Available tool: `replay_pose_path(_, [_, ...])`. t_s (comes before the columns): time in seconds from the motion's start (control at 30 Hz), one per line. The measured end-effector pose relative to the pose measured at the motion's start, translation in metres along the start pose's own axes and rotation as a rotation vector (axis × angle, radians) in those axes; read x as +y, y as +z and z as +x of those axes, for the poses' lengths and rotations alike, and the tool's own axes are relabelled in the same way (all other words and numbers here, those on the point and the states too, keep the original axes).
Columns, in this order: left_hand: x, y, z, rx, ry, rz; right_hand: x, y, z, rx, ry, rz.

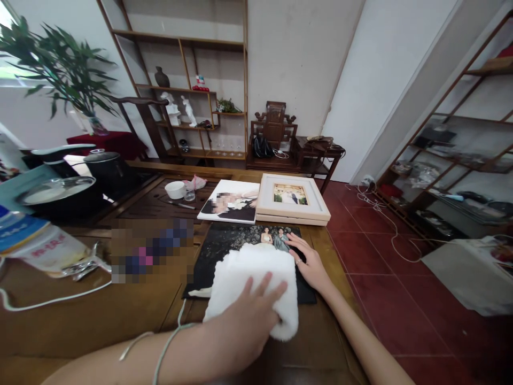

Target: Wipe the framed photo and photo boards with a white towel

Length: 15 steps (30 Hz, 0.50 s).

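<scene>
My left hand (244, 326) is on a thick white towel (252, 267), fingers spread over its top, with the towel's right edge curling beside the thumb side. Under the towel lies a dark photo panel (232, 235) showing two people in wedding clothes; the towel hides much of its middle. My right hand (308, 262) rests at the panel's right edge, fingers stretched out and holding nothing. Just behind the panel are a white-bordered photo print (230, 208) and a pale wooden picture frame (294, 216) with a small wedding picture inside.
The wooden table (152, 326) bears a blue-and-white bag (52, 246), a white cable (60, 305) and a blurred-out patch at left. Pots (60, 198) and a white bowl (175, 190) stand farther back. Beyond the table's right edge lies red tile floor (385, 299).
</scene>
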<state>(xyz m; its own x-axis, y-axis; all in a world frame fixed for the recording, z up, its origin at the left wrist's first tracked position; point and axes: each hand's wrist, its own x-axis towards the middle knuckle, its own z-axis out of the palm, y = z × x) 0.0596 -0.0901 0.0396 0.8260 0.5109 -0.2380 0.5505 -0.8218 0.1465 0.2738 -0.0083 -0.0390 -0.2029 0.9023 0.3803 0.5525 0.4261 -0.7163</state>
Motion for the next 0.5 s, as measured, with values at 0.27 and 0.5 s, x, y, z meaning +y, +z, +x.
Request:
replay_pose_path(0.27, [-0.099,-0.024,0.014,0.177,-0.257,-0.014,0.0,0.001,0.0,0.012,0.013,0.007])
replay_pose_path(0.5, [-0.07,-0.01,0.019,0.08,-0.209,0.07,0.001,0.001,0.0,0.016,0.01,0.0])
